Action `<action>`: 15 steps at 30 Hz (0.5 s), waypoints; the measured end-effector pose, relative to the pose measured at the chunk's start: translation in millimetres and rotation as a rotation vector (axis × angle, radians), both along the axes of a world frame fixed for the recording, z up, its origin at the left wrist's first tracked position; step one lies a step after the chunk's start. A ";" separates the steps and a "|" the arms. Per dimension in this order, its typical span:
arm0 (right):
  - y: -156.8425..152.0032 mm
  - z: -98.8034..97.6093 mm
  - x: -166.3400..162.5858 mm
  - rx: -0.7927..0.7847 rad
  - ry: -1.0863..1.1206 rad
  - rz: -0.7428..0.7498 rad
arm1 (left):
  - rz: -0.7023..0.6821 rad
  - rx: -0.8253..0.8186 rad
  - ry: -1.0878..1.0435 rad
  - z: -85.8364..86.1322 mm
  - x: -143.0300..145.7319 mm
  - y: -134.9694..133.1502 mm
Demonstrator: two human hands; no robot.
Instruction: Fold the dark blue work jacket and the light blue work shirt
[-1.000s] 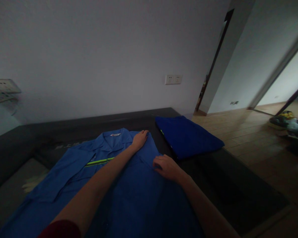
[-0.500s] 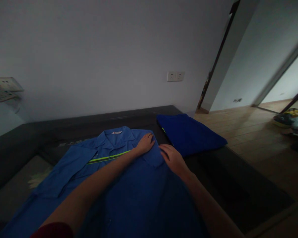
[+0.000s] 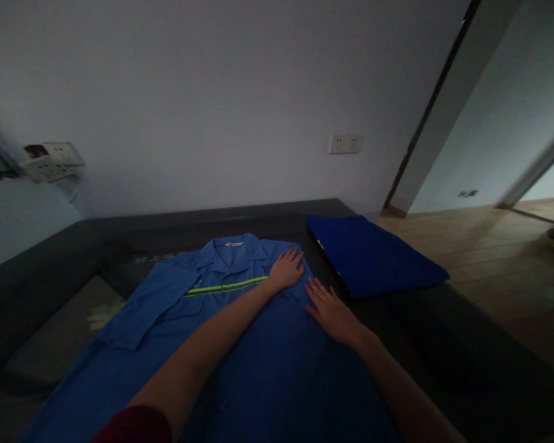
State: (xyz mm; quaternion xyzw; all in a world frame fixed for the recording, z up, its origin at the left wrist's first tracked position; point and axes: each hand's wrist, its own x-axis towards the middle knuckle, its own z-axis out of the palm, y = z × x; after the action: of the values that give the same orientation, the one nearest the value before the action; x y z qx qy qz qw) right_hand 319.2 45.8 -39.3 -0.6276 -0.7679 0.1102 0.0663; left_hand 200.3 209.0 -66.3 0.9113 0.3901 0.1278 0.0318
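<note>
A blue work shirt [image 3: 253, 344] lies spread face up on a dark surface, its collar toward the wall. A yellow-green stripe with a grey band crosses its chest, and one sleeve is laid inward on the left side. My left hand [image 3: 286, 269] rests flat on the shirt near the right shoulder, fingers outstretched. Just right of it and nearer to me, my right hand [image 3: 333, 311] lies flat on the shirt's right part, fingers slightly spread. Neither hand grips the fabric. My forearms hide part of the shirt's front.
A folded darker-blue garment [image 3: 373, 255] lies to the right of the shirt. The dark padded surface [image 3: 425, 344] ends at a wooden floor [image 3: 484, 246] on the right. Behind is a grey wall with a double power socket [image 3: 346, 144]. Small boxes [image 3: 50, 163] hang at the left wall.
My right hand has gone from curled at the shirt's edge to lying flat on the cloth. My left hand stays at the shoulder. The whole view has shifted, so things appear further right.
</note>
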 end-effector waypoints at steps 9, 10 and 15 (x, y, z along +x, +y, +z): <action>0.8 14.6 -6.2 0.081 0.076 -0.071 | 0.068 0.178 -0.332 32.3 -9.1 -25.6; 0.9 16.6 -6.1 0.135 0.088 -0.081 | 0.067 0.186 -0.363 38.9 -17.0 -26.9; 21.7 29.0 7.7 0.320 0.211 -0.103 | 0.154 0.176 -0.397 69.5 -116.4 -5.9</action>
State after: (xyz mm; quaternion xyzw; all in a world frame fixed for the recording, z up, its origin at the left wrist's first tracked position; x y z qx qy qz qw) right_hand 326.9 67.6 -10.4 -0.6324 -0.7313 0.0482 0.2509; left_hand 83.8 203.2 3.2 0.8353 0.4317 0.3400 0.0183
